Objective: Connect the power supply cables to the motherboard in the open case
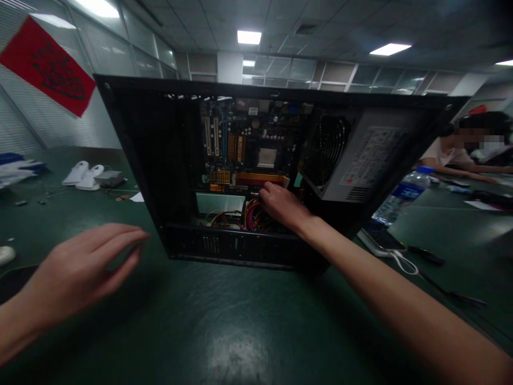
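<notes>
Single view, head-worn. Looks forward and slightly down over the table, close to the case mid-frame; ceiling along top.

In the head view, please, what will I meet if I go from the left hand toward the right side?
Left hand → two pale slots inside the open computer case → right hand → round fan grille → plastic bottle → another person.

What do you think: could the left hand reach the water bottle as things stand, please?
Probably not easily: the open computer case and the right forearm lie between the left hand and the bottle.
</notes>
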The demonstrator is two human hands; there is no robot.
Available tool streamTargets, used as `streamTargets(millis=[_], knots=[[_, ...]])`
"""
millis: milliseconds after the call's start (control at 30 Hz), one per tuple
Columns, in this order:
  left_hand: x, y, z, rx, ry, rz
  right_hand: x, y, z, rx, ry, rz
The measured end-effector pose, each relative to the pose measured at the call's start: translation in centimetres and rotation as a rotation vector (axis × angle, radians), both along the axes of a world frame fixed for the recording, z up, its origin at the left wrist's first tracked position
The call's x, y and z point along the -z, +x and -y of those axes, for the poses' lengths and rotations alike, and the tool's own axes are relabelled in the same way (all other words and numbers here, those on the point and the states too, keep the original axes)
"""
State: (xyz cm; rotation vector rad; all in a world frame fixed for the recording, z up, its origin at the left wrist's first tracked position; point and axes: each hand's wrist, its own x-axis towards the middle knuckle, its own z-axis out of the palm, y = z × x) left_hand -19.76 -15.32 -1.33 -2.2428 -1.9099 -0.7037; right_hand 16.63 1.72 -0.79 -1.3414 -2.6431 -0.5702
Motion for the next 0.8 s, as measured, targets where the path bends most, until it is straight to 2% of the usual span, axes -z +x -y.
streamTargets(millis=[67,133,200,267,300,400,467,633,800], knots=[[-1.7,4.4,-2.0,0.222,0.091,-0.164,0.0,0.0,-0.1,0.002,0.007,-0.008],[-3.3,8.5,-4.7,0.345,0.061,-0.213,0.1,-0.1,-0.1,0.008,0.005,-0.013],[-4.6,11.9,-7.8,0.351,0.017,-0.220,0.0,-0.1,-0.2,0.009,0.000,-0.021],[-5.5,14.4,-10.9,0.313,-0.096,-0.235,-0.1,-0.2,-0.1,0.008,-0.001,-0.032],[-5.8,15.3,-12.3,0.336,-0.164,-0.260,-0.1,-0.3,-0.1,0.011,0.001,-0.039],[-5.9,17.1,-15.3,0.412,-0.339,-0.358,-0.3,-0.4,0.0,0.035,0.010,-0.052],[-5.2,17.8,-16.3,0.408,-0.374,-0.384,-0.4,-0.5,0.0,0.040,0.016,-0.043],[-3.0,18.4,-16.9,0.337,-0.227,-0.331,-0.2,-0.3,0.0,0.029,0.046,-0.068],[-2.9,18.5,-16.7,0.301,-0.165,-0.303,-0.4,-0.3,0.4,0.042,0.054,-0.103]])
